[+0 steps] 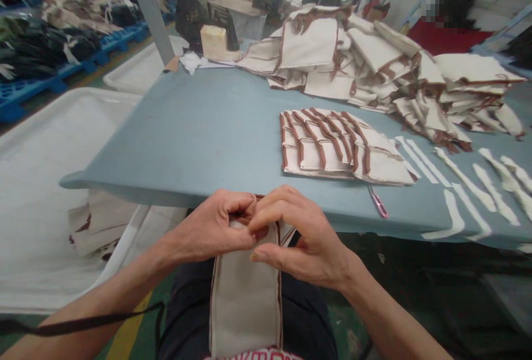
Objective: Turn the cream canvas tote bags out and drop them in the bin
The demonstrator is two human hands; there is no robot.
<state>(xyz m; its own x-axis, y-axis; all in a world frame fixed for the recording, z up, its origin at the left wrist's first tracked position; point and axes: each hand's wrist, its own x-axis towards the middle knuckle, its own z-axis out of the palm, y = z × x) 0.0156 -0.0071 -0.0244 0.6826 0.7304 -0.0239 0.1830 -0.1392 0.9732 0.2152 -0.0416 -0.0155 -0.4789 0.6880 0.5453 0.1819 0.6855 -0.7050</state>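
Note:
A cream fabric piece with brown edging [247,299] hangs down over my lap from between my two hands. My left hand [211,221] is closed on its upper end, with thumb and curled fingers pinching the cloth. Against it, my right hand [295,232] is closed on the same end, its fingertips meeting the left fingers. What lies right under the fingertips is hidden. Just beyond, on the blue table [199,133], lies an overlapping stack of brown-edged cream pieces [328,147]. A small pink-handled tool [378,203] rests beside that stack at the table edge.
A large heap of cream pieces [316,44] covers the table's back. White strips [451,219] lie at the right. White bins [37,183] stand at the left, one holding cream fabric [103,219]. A pale yellow block [214,42] sits at the far left corner.

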